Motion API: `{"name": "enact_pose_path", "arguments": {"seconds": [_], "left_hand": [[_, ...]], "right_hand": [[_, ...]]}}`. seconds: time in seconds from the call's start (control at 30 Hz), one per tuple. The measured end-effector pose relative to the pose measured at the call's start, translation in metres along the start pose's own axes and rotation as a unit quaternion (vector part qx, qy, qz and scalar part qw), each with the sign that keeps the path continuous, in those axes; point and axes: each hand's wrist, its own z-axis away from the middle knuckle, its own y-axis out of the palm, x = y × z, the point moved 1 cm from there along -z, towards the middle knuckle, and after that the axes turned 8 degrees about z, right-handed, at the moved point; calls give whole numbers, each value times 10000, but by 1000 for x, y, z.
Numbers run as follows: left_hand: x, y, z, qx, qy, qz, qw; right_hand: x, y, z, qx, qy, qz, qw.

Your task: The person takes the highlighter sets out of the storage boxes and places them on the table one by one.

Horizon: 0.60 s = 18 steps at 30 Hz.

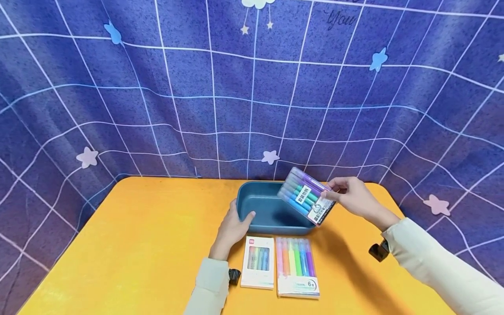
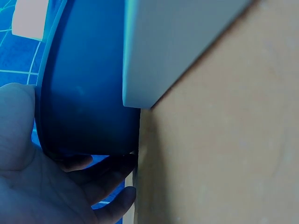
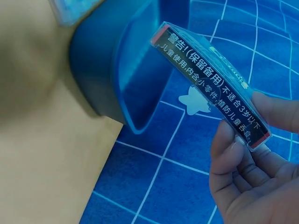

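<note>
My right hand (image 1: 354,196) pinches a clear pack of markers (image 1: 305,197) by its edge, thumb on one face and fingers on the other. Tilted, the pack hangs above the right part of a dark blue bin (image 1: 271,229). In the right wrist view, the pack's black end panel (image 3: 210,84) with white print faces the camera. With its thumb at the rim and fingers along the outer wall, my left hand (image 1: 234,225) holds the bin's left end. The left wrist view shows these fingers (image 2: 112,182) curled against the bin's end wall.
In front of the bin lie a white box of pens (image 1: 257,278) and, to its right, a clear pack of coloured markers (image 1: 298,286). They rest on a yellow table (image 1: 157,245). A blue gridded curtain (image 1: 232,113) hangs behind the table.
</note>
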Motion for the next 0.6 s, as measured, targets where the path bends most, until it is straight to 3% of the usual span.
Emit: {"name": "enact_pose_path", "arguments": {"seconds": [0.6], "left_hand": [[0,0,-2,30,-29,85,10000]], "right_hand": [[-18,-4,20,22,595,-618,9963]]}}
